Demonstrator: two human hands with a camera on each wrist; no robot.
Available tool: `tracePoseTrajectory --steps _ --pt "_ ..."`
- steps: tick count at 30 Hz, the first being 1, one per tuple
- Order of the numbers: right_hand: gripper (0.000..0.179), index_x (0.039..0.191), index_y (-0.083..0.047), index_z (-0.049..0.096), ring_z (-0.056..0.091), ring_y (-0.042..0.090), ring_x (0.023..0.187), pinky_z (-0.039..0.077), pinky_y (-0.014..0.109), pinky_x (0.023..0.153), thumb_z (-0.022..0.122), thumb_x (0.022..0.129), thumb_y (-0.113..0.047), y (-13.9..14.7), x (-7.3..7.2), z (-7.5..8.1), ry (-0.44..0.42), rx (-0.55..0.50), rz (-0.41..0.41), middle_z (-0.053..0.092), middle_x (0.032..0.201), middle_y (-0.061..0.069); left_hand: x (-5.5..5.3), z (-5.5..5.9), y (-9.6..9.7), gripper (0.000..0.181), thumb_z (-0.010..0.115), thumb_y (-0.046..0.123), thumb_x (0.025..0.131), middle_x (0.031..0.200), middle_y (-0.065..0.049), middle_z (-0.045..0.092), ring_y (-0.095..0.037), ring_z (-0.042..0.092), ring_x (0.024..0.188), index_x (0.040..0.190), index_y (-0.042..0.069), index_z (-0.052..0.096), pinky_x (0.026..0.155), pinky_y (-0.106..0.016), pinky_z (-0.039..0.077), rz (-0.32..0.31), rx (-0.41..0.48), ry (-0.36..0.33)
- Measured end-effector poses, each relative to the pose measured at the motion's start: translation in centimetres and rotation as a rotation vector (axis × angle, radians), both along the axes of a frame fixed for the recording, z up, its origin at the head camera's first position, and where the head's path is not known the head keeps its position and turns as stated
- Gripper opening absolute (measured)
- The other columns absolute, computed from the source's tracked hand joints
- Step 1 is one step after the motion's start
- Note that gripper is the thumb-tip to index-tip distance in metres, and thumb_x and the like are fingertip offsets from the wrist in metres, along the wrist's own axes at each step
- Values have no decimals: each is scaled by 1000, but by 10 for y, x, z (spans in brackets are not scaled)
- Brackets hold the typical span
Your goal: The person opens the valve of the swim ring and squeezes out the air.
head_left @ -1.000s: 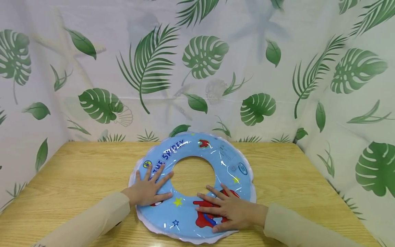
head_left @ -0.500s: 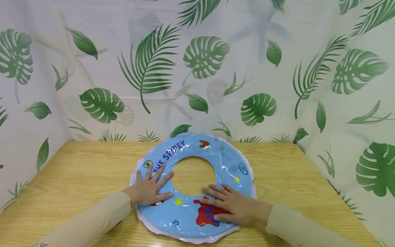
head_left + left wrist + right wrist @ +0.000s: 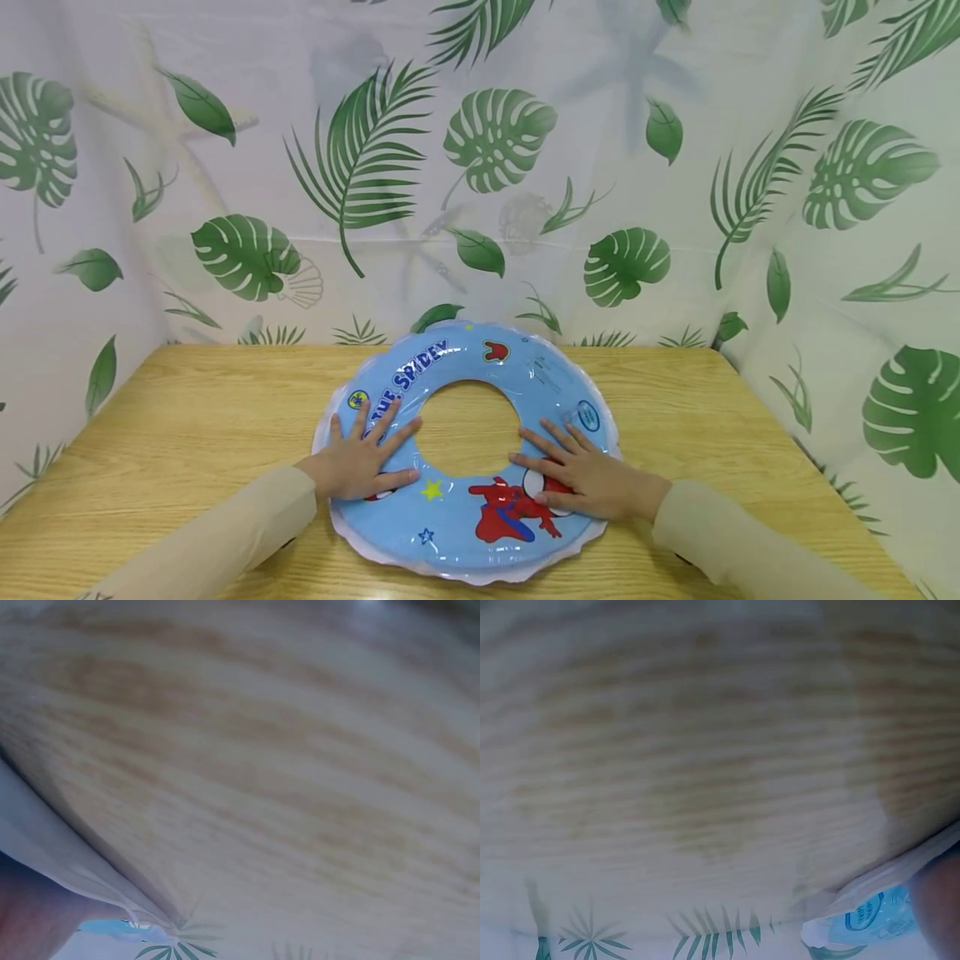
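A blue inflatable swim ring (image 3: 465, 525) with a pale wavy outer edge, red cartoon figures and the lettering "THE SPIDEY" lies flat on the wooden table (image 3: 225, 400). My left hand (image 3: 360, 462) rests on its left side with fingers spread. On the right side, my right hand (image 3: 592, 479) lies spread over a red and white printed figure, fingertips near the inner hole. In the right wrist view, a bit of the swim ring (image 3: 877, 915) shows beside part of the hand. Mostly blurred table fills the left wrist view.
Behind the table hangs a white curtain (image 3: 540, 267) printed with green leaves, and it also runs along both sides. The ring's far edge lies close to the table's back edge.
My right hand has slid from the ring's lower right up and outward to its right side, uncovering the red printed figure. The left hand has stayed in place.
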State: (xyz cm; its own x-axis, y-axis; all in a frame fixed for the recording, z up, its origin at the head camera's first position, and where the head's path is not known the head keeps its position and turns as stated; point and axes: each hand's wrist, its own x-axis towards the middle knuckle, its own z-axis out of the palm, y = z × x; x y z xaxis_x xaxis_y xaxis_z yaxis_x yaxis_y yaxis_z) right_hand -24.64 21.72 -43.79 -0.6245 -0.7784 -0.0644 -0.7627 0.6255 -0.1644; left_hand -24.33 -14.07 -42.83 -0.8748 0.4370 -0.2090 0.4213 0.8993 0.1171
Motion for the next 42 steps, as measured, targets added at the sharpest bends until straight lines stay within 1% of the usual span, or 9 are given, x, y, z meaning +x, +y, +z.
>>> tracePoseTrajectory --steps 10,20,25,29,31,34,36,39,42 --pt "56 145 -38 17 -2 33 142 0 59 109 34 94 -52 -1 1 -1 -28 -19 -18 4 156 0 1 1 0 76 27 72 84 155 -7 -6 -49 -4 136 147 34 8 96 -75 -1 -1 9 -5" --pt "53 144 -40 18 -1 30 142 -1 56 110 33 95 -52 0 -3 -8 -2 -38 -19 6 156 -3 1 -1 -1 76 27 73 84 155 -8 -5 -49 -5 136 147 34 8 96 -75 -1 0 16 -1" --pt "53 143 -39 22 3 30 142 5 56 111 31 94 -54 -3 -1 -2 0 -16 -35 10 155 -3 1 1 0 76 28 72 84 155 -7 -5 -49 -4 136 147 34 9 96 -75 -1 -1 9 -1" --pt "53 141 -38 29 13 31 141 13 55 111 30 92 -58 -10 1 9 2 29 -64 20 153 -1 1 2 1 75 28 72 84 155 -7 -5 -50 -4 136 147 34 9 96 -75 -1 -3 12 -1" --pt "54 140 -36 33 21 31 138 17 55 109 31 91 -59 -15 0 14 24 52 -67 27 150 0 1 2 1 75 28 71 85 155 -7 -5 -49 -4 136 147 34 8 97 -75 -1 -1 8 -1" --pt "54 137 -31 38 32 30 131 24 54 105 35 91 -58 -21 -6 21 88 63 -51 37 144 3 2 2 1 75 28 71 85 155 -7 -5 -49 -4 136 147 33 8 97 -75 -1 -4 3 5" --pt "53 136 -27 40 36 29 129 27 54 103 39 91 -55 -25 -11 24 131 58 -38 41 141 4 2 2 0 75 28 71 85 155 -8 -4 -50 -3 136 147 33 9 96 -75 -1 -8 2 6" --pt "52 136 -23 40 36 30 128 30 54 101 44 92 -50 -30 -22 26 176 35 -38 41 141 7 2 3 0 75 28 71 85 155 -8 -5 -50 -3 136 147 33 9 96 -75 -1 -9 6 -3" --pt "52 137 -21 39 34 31 130 29 55 102 47 92 -46 -34 -35 28 204 13 -84 38 143 8 2 2 1 75 28 70 85 155 -7 -5 -49 -4 136 147 33 9 96 -75 -2 -9 11 -6"
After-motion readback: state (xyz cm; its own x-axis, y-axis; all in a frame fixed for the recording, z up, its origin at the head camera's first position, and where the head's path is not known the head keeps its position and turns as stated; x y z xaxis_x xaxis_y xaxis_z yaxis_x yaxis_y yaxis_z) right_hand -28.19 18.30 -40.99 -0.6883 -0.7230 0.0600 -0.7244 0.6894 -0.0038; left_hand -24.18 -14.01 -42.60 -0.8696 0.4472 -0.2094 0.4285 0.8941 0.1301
